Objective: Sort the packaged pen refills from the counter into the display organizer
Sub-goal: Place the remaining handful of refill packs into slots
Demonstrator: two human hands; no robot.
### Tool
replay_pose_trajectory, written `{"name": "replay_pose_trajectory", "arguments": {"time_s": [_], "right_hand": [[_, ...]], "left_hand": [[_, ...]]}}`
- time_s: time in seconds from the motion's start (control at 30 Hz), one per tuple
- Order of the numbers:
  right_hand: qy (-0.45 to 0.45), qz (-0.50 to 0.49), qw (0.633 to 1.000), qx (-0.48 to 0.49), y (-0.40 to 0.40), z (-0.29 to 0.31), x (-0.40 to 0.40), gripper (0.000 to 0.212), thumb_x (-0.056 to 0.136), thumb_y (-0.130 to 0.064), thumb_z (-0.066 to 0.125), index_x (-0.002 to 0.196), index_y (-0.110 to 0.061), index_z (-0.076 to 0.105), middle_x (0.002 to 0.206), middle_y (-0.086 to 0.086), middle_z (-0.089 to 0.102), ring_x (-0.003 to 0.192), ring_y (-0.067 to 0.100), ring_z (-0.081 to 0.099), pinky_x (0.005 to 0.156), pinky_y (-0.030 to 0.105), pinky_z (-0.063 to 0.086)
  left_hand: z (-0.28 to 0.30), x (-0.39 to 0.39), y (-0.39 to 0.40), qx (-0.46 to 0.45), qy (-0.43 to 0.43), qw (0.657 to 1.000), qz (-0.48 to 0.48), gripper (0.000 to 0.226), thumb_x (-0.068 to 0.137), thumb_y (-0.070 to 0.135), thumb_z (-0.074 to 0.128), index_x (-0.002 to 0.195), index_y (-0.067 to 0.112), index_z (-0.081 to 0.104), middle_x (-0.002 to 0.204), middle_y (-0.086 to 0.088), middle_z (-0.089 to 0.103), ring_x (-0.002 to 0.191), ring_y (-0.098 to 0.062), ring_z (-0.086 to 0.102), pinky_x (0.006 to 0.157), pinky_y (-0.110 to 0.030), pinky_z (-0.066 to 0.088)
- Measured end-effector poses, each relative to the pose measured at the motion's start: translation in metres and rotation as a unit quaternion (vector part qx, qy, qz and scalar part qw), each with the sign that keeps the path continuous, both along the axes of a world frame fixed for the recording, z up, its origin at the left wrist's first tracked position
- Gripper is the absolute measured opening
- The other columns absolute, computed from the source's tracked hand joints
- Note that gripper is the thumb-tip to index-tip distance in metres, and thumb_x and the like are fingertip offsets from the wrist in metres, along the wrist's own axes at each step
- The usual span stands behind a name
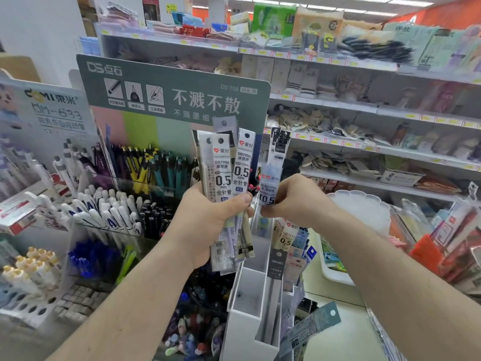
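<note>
Pen display (130, 173) left of organizer (250, 295), shelves (364, 108) behind

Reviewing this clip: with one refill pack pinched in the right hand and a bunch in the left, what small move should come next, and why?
Probably lower the right hand and slip its single pack into a slot of the white organizer just below. The pack is already separated from the bunch gripped in the left hand, and the organizer's near slot looks open, with similar packs standing in slots beside it.

Pale tabletop (335, 342) at lower right, bearing a white compartmented display organizer (250, 303). Beside it, a teal packaged refill (316, 325) lying flat. Farther back, a white tray (334, 273) near a red box (426, 254).
</note>
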State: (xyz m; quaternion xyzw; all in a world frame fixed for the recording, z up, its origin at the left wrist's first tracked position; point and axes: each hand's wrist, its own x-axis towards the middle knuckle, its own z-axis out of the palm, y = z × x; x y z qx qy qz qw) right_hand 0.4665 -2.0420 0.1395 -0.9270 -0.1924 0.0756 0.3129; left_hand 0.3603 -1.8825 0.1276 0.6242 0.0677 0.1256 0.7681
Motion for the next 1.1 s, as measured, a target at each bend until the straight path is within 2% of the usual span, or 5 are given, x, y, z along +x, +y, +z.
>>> {"name": "replay_pose_trajectory", "arguments": {"time_s": [0.27,0.43,0.63,0.77,1.1], "right_hand": [[-0.100,-0.124,0.929,0.333,-0.018,0.025,-0.034,0.017,0.082,-0.016,0.078,0.095,-0.017,0.067,0.066,-0.005,0.056,0.053,0.001,0.048,0.057,0.021,0.046],[0.025,-0.070,0.958,0.277,0.003,0.012,-0.059,0.052,0.063,-0.052,0.086,0.101,-0.023,0.067,0.072,-0.009,0.060,0.058,0.001,0.056,0.055,0.020,0.044],[0.048,-0.036,0.961,0.272,-0.001,0.009,-0.064,0.017,0.084,-0.030,0.079,0.088,-0.015,0.075,0.081,0.008,0.076,0.073,0.027,0.071,0.067,0.047,0.060],[0.083,-0.017,0.948,0.308,-0.009,0.015,-0.068,0.025,0.095,-0.017,0.066,0.070,-0.016,0.063,0.044,-0.010,0.050,0.037,0.002,0.042,0.042,0.014,0.034],[0.072,-0.053,0.908,0.410,-0.023,0.007,-0.055,0.008,0.085,-0.010,0.073,0.081,-0.004,0.069,0.056,0.005,0.054,0.043,0.015,0.042,0.043,0.026,0.034]], "left_hand": [[-0.002,0.002,-0.006,-0.012,0.004,1.000,-0.022,0.029,0.082,0.003,0.073,0.109,0.006,0.065,0.088,-0.009,0.076,0.080,-0.023,0.074,0.079,-0.041,0.058],[-0.005,0.007,-0.018,0.042,-0.003,0.996,-0.078,0.033,0.083,-0.005,0.071,0.112,0.011,0.068,0.100,-0.007,0.076,0.095,-0.023,0.073,0.083,-0.037,0.058],[-0.009,0.007,-0.018,0.004,-0.005,0.985,-0.171,0.043,0.072,-0.003,0.070,0.113,0.011,0.069,0.104,-0.011,0.075,0.097,-0.025,0.072,0.076,-0.030,0.058],[-0.011,0.006,-0.012,-0.074,0.017,0.976,-0.206,0.040,0.070,0.002,0.064,0.110,0.004,0.068,0.099,-0.021,0.072,0.085,-0.031,0.072,0.066,-0.036,0.058],[-0.008,0.002,-0.010,-0.027,0.012,0.991,-0.127,0.043,0.074,0.005,0.078,0.115,0.003,0.065,0.107,-0.016,0.074,0.097,-0.032,0.072,0.083,-0.046,0.058]]}}
